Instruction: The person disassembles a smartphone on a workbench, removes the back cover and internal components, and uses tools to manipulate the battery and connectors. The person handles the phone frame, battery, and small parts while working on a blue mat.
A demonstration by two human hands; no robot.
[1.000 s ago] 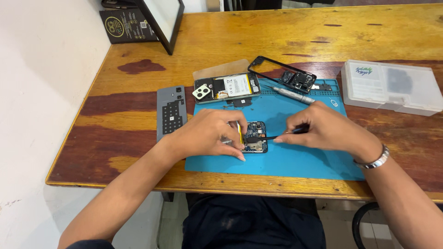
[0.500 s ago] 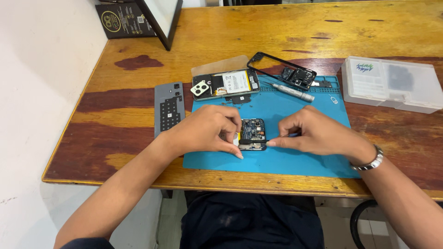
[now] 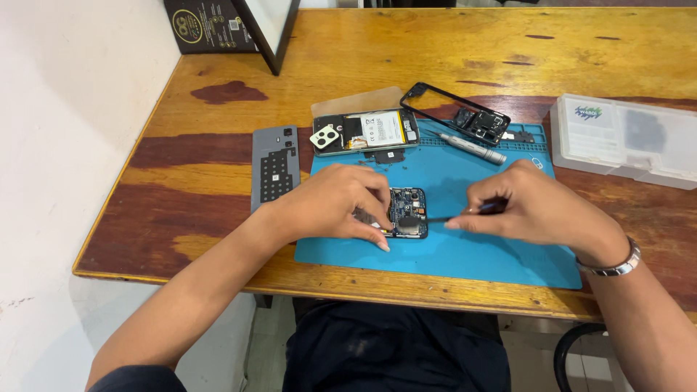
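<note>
a small circuit board is pinned by the left hand near the middle of the blue mat. a thin dark tool is pinched in the right hand, its tip at the board's right edge. bare mat is left on the near and right sides. the far edge is crowded by an opened phone, a black frame and a grey pen-like driver.

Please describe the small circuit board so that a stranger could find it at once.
Find the blue work mat on the wooden table. Near its front edge, the left hand pins down a small dark circuit board. Unlike the opened phone behind, it is tiny, squarish and touched by a thin tool.
</note>
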